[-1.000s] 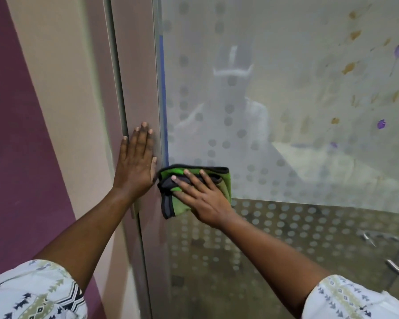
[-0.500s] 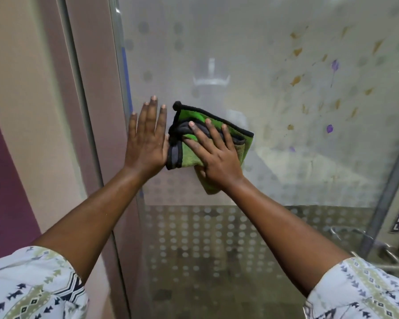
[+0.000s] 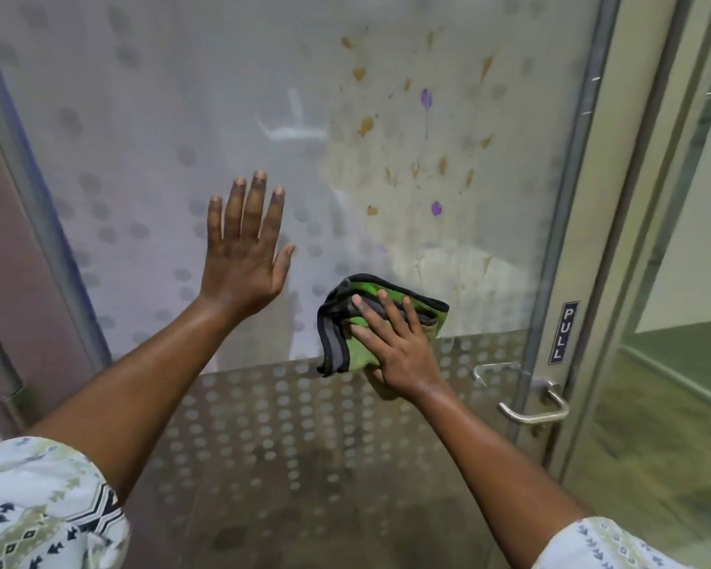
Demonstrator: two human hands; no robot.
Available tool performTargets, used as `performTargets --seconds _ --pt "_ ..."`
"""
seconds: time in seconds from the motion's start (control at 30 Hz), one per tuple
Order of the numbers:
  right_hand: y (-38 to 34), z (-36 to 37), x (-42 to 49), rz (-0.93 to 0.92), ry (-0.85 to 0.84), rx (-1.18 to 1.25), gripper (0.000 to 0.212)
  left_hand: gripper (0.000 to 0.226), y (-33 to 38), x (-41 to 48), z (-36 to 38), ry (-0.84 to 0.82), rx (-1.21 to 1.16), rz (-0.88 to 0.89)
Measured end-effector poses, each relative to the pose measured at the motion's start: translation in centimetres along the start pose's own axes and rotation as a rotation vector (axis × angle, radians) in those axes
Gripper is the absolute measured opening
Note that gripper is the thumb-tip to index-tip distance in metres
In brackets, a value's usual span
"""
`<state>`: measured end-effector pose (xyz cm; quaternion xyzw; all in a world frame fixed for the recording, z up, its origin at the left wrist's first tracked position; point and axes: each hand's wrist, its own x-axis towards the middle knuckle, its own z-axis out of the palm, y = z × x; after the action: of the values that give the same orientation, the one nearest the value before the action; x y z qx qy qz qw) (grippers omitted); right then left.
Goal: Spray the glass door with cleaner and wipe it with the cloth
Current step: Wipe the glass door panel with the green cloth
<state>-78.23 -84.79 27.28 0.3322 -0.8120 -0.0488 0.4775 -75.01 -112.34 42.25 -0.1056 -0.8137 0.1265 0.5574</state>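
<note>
Your left hand [image 3: 245, 256] lies flat on the glass door [image 3: 148, 129], palm against the pane, fingers stretched out and pointing up, thumb spread toward the right; it grasps nothing. Your right hand [image 3: 390, 347] presses the green cloth [image 3: 370, 318] against the same pane, lower and to the right of the left hand, well apart from it. The fingers are extended and spread over the folded cloth, pinning it to the glass rather than curling around it. The cloth is green with a dark border and a grey inner layer, folded over itself, its left edge hanging loose beside your fingers. It sits right at the line where the frosted upper glass meets the lower band of clearer glass with a dotted pattern [image 3: 263, 408].

Above and to the right of the cloth, the glass carries orange-brown and purple marks [image 3: 426, 98]; whether they lie on the pane or behind it, you cannot tell. To the right of the cloth, the metal door frame [image 3: 559, 223] bears a dark "PULL" sign [image 3: 564, 332], and a metal lever handle [image 3: 534, 412] sits just below it. Both of your forearms are bare, with patterned white sleeves [image 3: 38, 511] at the bottom corners.
</note>
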Motion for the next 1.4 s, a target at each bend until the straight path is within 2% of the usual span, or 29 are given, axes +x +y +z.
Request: performTargets --seconds 0.07,0.17,0.23,0.3,0.37,0.47,0.6,0.67,0.77,0.83,0.9,1.07,1.23,1.27,1.33,1.4 --pt "2.3 0.0 -2.0 0.035 -0.023 -0.013 0.072 0.073 0.1 0.1 0.5 0.020 0.007 -0.013" --pt "6.2 -0.4 -5.2 0.152 -0.037 -0.010 0.092 0.073 -0.3 0.0 0.9 0.043 0.023 -0.008" --pt "8.9 -0.7 -7.6 0.302 -0.043 0.040 0.107 0.074 -0.4 0.0 1.0 0.048 0.023 -0.002" --pt "11.5 -1.1 -9.9 0.512 -0.031 0.111 0.114 0.074 -0.3 0.1 1.1 0.053 0.023 -0.003" --pt "13.8 -1.6 -11.5 0.714 0.014 0.226 0.106 0.075 -0.2 0.1 1.2 0.058 0.024 -0.007" --pt "14.5 -1.9 -12.1 0.832 0.088 0.342 0.092 0.076 -0.1 0.1 1.5 0.081 0.034 -0.018" --pt "9.3 -1.0 -9.0 1.128 0.208 0.491 0.092 0.078 0.0 0.3 1.9 0.094 0.041 -0.024" --pt "5.3 -0.1 -7.8 1.148 0.195 0.537 0.093 0.078 0.1 0.4 2.0 0.098 0.039 -0.022" --pt "0.5 1.7 -9.0 0.952 0.008 0.512 0.102 0.077 0.2 0.3 1.9 0.108 0.056 -0.022" --pt "0.6 2.6 -10.4 0.879 -0.105 0.513 0.102 0.077 0.1 0.2 1.9 0.108 0.057 -0.022" --pt "1.9 2.9 -11.7 0.864 -0.125 0.483 0.097 0.077 0.1 0.4 2.0 0.108 0.059 -0.023" --pt "1.8 2.6 -13.8 1.232 0.071 0.558 0.094 0.078 0.2 0.4 2.0 0.101 0.059 -0.028" --pt "-1.4 2.2 -6.9 1.780 0.162 0.750 0.079 0.078 0.3 0.4 2.1 0.099 0.057 -0.035" --pt "-2.3 1.8 -5.2 1.835 0.179 0.786 0.078 0.078 0.3 0.4 2.0 0.100 0.054 -0.035" --pt "-4.0 1.2 -2.7 1.777 0.188 0.784 0.079 0.078 0.3 0.3 2.0 0.098 0.053 -0.031" --pt "-4.9 0.6 -1.6 1.580 0.172 0.724 0.080 0.078 0.3 0.3 1.9 0.096 0.053 -0.030"
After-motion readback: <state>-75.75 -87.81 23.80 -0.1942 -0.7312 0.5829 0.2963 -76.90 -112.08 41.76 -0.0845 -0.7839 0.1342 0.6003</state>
